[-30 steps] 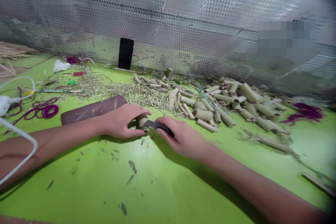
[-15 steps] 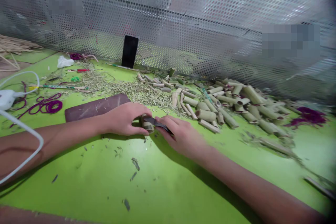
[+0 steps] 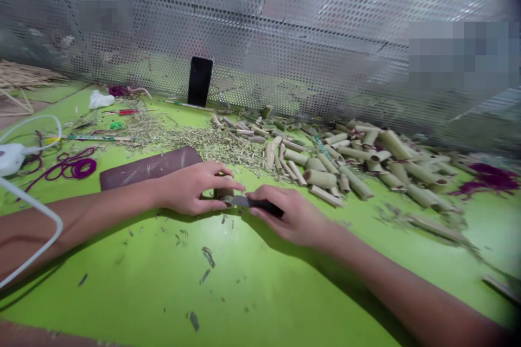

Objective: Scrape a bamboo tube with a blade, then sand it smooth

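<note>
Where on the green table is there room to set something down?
Mostly on the near green table, bordered by the left hand, right hand and right forearm, though dark shavings are scattered there. A narrower patch lies between that forearm and the bamboo pile. Crowded: beyond the hands, with the pile, pale shavings and brown slab.

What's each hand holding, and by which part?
The right hand grips a grey-bladed knife by its black handle; the left hand holds a short tan bamboo tube around its side.

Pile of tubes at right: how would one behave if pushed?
A tube would probably roll, being round-sided, though crowding may block it. It is likely light for its size, since several others look hollow at the ends.
</note>
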`<state>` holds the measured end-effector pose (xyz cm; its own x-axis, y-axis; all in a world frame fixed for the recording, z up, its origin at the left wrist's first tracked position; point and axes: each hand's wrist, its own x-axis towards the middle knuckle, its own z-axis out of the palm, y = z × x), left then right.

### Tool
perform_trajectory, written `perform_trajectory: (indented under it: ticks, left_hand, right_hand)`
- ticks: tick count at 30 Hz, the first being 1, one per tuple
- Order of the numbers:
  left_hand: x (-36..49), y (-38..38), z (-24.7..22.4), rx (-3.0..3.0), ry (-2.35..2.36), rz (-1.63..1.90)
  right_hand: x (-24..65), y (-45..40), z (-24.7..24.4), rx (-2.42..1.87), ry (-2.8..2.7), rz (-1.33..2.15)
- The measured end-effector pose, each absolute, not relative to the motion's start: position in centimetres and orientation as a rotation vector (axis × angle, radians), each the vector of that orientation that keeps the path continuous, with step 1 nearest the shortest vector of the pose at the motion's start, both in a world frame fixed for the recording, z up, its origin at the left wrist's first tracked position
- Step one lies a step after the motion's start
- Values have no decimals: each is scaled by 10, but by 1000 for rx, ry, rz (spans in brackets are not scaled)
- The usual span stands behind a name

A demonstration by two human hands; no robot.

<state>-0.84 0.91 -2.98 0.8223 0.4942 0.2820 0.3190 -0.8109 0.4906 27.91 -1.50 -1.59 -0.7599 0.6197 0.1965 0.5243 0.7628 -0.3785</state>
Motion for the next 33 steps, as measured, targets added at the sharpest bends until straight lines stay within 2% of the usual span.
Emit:
perform_trajectory:
  ticks: [4,11,25,33]
  left_hand:
    - [-5,8,-29,2514,657,590]
    - [-2,5,-28,2481,662,622]
    - [-5,9,-33,2452,607,620]
    - [-6,6,-29,2488,580,561]
  right_hand:
    - [271,-16,-17,-1013,-2627,235]
    - [257,-24,-19,-960,-2641,55]
    - [259,-24,-18,-945,-2701,38]
    - [268,-24,-12,-996,-2703,254]
